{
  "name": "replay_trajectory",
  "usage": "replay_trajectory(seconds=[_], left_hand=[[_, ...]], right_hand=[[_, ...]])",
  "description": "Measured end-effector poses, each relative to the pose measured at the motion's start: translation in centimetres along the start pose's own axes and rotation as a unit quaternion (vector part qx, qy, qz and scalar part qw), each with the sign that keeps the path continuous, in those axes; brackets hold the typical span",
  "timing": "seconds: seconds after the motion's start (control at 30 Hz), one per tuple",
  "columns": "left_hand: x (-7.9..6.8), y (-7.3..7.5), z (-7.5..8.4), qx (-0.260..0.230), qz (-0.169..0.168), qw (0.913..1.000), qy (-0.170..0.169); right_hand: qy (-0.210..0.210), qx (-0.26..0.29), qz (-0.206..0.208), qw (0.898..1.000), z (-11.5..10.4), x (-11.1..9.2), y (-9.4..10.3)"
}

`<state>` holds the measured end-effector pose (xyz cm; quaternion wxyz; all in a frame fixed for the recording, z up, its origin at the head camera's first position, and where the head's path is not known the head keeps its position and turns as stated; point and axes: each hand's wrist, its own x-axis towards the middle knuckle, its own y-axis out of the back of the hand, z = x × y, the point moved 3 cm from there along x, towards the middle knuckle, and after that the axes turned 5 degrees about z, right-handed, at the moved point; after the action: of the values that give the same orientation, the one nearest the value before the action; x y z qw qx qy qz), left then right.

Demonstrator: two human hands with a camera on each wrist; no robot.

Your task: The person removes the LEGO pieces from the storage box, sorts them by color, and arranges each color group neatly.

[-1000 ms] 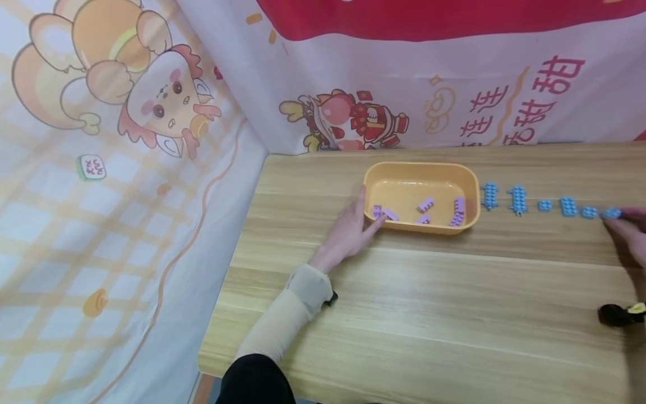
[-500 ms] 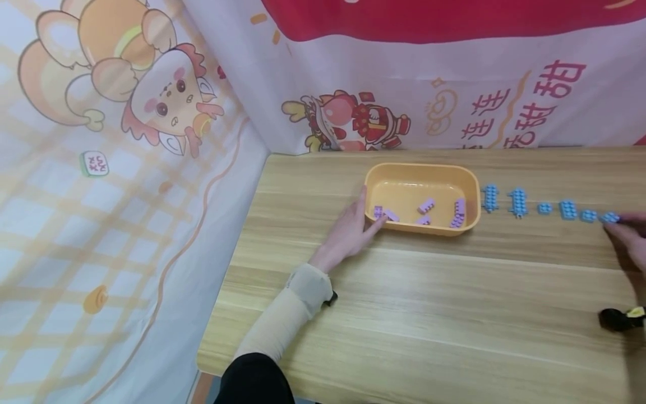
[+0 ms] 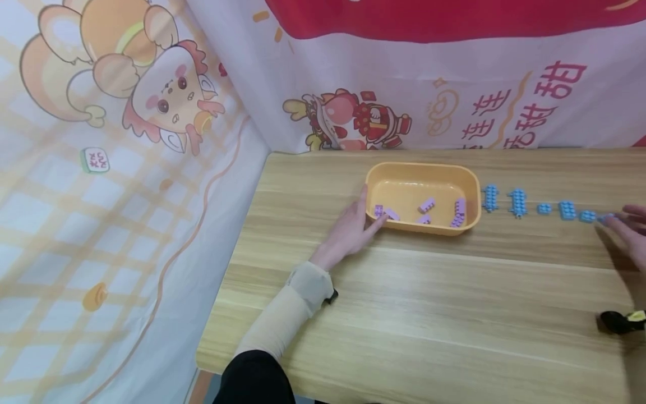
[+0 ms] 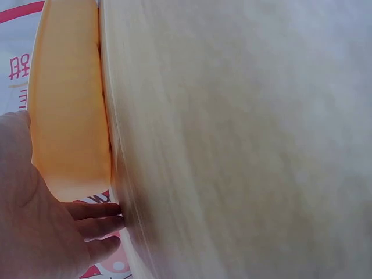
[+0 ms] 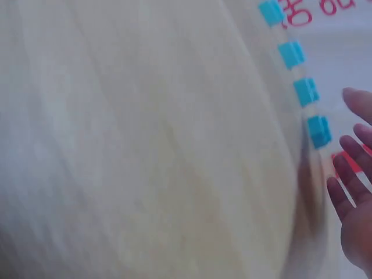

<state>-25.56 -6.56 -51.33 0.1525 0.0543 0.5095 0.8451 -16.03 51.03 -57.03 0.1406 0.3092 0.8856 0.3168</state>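
A yellow plastic tub (image 3: pixel 421 228) with several purple toy bricks (image 3: pixel 426 205) inside stands at the middle back. My left hand (image 3: pixel 347 231) rests at the tub's left end, thumb on the front rim and fingers beside the end wall, fairly straight. To the right runs a row of several light-blue toy bricks (image 3: pixel 567 210). Past its end, at the right edge of the view, is my right hand (image 3: pixel 631 233); one finger partly hides the last blue brick (image 3: pixel 605 217). In the right wrist view its fingers are spread, apart from that brick.
A light wooden table (image 3: pixel 404 320) bears everything. White printed cloth (image 3: pixel 444 73) hangs behind it and along its left side. A black object with a yellow patch (image 3: pixel 618 321) shows at the right edge near the right forearm.
The right hand's fingers have loosened from the last blue brick, which stays at the row's end. The left hand keeps its place on the tub.
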Motion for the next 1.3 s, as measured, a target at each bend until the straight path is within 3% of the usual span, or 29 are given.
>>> replay_trajectory(seconds=[0.1,0.23,0.4,0.57,0.7,0.9,1.17,1.3], left_hand=[[0.1,0.1,0.1,-0.002,-0.003,1.0,-0.001],[0.1,0.1,0.1,-0.003,-0.003,1.0,0.0],[0.2,0.1,0.2,-0.003,0.009,0.9999,-0.007],[0.3,-0.1,0.2,0.01,0.016,0.9998,-0.012],[0.2,-0.1,0.2,0.016,0.017,0.9996,-0.014],[0.2,0.1,0.1,0.02,0.021,0.9995,-0.016],[0.1,0.2,0.0,0.014,0.016,0.9996,-0.016],[-0.1,0.2,0.1,0.012,0.013,0.9998,-0.011]], right_hand=[[0.022,0.032,0.007,0.999,-1.9,-1.0,0.0],[0.068,0.087,0.013,0.994,-6.6,-3.3,-0.1],[0.129,0.145,0.004,0.981,-12.5,-5.7,-0.6],[0.187,0.177,-0.014,0.966,-16.2,-7.2,-1.9],[0.224,0.196,-0.031,0.954,-17.8,-7.8,-3.1],[0.251,0.179,-0.094,0.946,-19.7,-9.6,-5.5],[0.258,0.151,-0.158,0.941,-21.2,-12.2,-9.7],[0.266,0.135,-0.164,0.94,-21.9,-13.1,-11.1]])
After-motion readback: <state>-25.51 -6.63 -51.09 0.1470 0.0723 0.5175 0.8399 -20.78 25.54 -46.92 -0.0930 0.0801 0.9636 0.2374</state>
